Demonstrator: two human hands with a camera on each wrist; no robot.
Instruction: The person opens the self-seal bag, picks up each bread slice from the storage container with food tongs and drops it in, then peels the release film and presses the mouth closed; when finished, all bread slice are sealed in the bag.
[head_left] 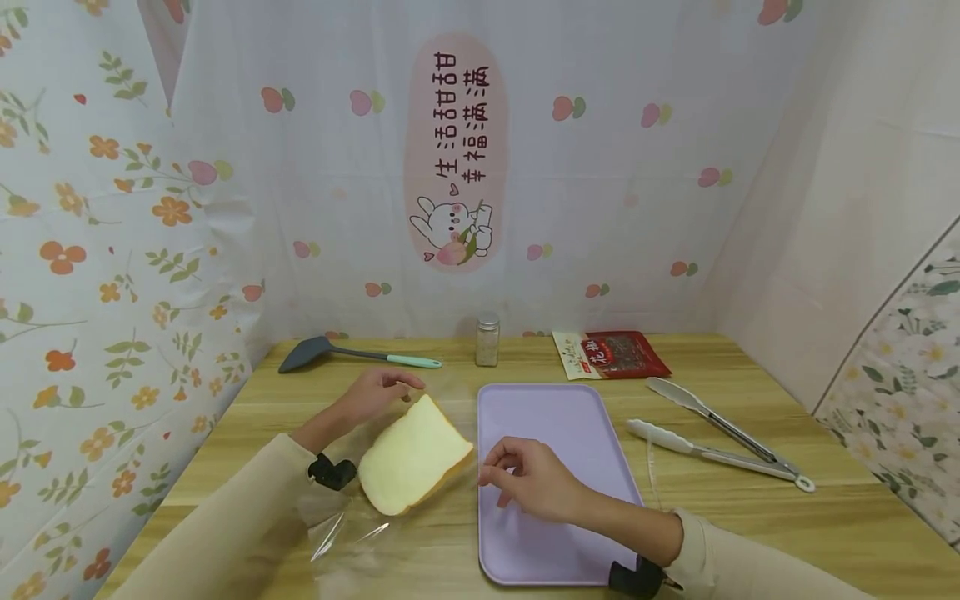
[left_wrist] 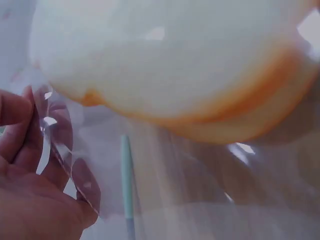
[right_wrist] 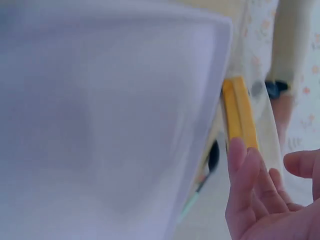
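My left hand [head_left: 375, 398] pinches the edge of a clear plastic bag [head_left: 341, 533], thumb on one side and fingers on the other in the left wrist view. Sliced bread [head_left: 416, 458], white with a thin orange-brown crust, is tilted inside the bag. Two slices lie face to face, as the bread [right_wrist: 240, 110] seen edge-on in the right wrist view shows. Over the left part of a lilac tray [head_left: 558, 425] hovers my right hand [head_left: 532, 479], its fingers loosely bent and holding nothing. Its fingertips point toward the bread.
A spatula with mint handle [head_left: 412, 361] lies at the back left. Behind the tray stand a small glass jar [head_left: 487, 340] and a red spice packet [head_left: 615, 354]. Spread tongs [head_left: 720, 442] lie right of the tray. Patterned cloth [head_left: 322, 167] hangs around the wooden table [head_left: 240, 467].
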